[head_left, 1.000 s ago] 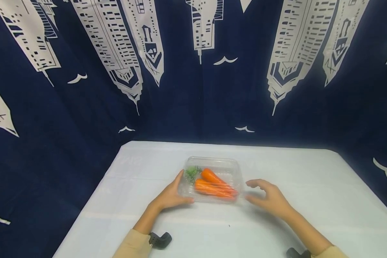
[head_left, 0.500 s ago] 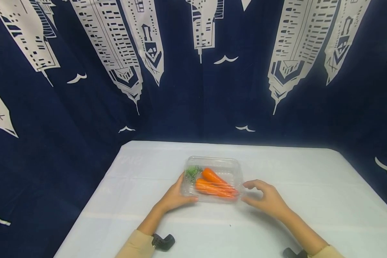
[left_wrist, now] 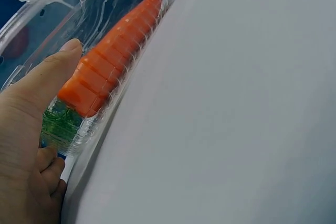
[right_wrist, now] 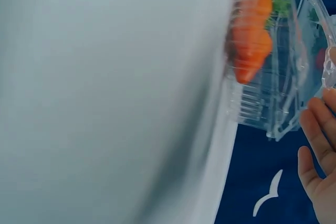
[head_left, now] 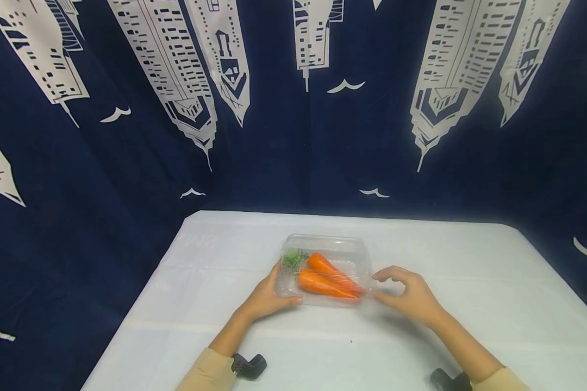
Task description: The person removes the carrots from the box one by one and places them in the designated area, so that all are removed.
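A clear plastic clamshell container [head_left: 344, 247] stands near the middle of the white table. Inside lie orange carrots [head_left: 323, 283] and a tuft of green leaves [head_left: 293, 258]. My left hand [head_left: 263, 298] grips the container's left end, its thumb across the front side and the other fingers round the back, as the left wrist view shows beside a carrot [left_wrist: 107, 59]. At the opposite end, my right hand [head_left: 413, 297] pinches the edge of the clear lid [right_wrist: 329, 69] between thumb and fingertips. That lid stands tilted up from the base in the right wrist view.
The white table [head_left: 215, 336] spreads out around the container. Behind it hangs a dark blue cloth [head_left: 293, 157] printed with white buildings and birds. Dark wrist devices [head_left: 249, 366] sit at both cuffs.
My left hand has shifted slightly right along the container's front. My right hand has come in to the container's right edge, its thumb and fingers now at the lid.
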Available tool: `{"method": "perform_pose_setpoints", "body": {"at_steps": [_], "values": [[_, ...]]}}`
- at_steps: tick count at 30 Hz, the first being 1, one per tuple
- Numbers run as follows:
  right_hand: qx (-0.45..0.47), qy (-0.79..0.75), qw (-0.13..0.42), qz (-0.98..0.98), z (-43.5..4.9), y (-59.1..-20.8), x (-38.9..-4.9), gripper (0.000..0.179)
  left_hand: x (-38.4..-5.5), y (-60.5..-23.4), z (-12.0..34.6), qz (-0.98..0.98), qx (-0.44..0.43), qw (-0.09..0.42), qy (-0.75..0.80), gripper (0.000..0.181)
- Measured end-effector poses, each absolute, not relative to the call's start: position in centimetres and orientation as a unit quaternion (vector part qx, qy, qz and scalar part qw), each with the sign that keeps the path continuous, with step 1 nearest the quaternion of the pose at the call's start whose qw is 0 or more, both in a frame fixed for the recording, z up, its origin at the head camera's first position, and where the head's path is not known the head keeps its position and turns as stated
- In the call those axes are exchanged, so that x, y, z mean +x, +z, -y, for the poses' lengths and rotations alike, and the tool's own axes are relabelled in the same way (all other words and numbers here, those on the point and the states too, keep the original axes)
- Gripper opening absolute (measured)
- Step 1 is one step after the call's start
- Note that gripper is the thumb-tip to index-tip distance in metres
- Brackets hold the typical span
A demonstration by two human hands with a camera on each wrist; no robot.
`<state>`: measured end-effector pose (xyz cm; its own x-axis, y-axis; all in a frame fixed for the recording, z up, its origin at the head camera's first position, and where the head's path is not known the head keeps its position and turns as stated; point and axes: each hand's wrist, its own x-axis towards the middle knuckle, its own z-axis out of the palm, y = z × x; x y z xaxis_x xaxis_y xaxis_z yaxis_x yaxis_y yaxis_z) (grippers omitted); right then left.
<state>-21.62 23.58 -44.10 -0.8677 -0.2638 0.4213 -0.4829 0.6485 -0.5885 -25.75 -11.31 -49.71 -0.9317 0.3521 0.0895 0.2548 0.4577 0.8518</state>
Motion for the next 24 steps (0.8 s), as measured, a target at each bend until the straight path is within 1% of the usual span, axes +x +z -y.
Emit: {"method": "perform_pose_setpoints", "body": {"at_steps": [6, 12, 19, 24], "values": [[0.214, 0.359, 0.144, 0.897, -23.5, -42.1, -22.4, 0.022, -26.0, -49.8, 11.4, -0.867, 0.178, 0.045, 0.463, 0.114], [0.189, 0.36, 0.127, 0.905, -23.5, -40.3, -23.4, 0.02, -26.1, -50.0, 11.5, -0.872, 0.178, 0.047, 0.453, 0.115], [0.174, 0.377, 0.122, 0.902, -23.4, -38.6, -25.0, 0.022, -25.9, -49.9, 11.5, -0.872, 0.182, 0.044, 0.453, 0.114], [0.155, 0.381, 0.125, 0.903, -23.4, -37.8, -26.5, 0.028, -25.9, -49.8, 11.4, -0.87, 0.183, 0.046, 0.456, 0.114]]}}
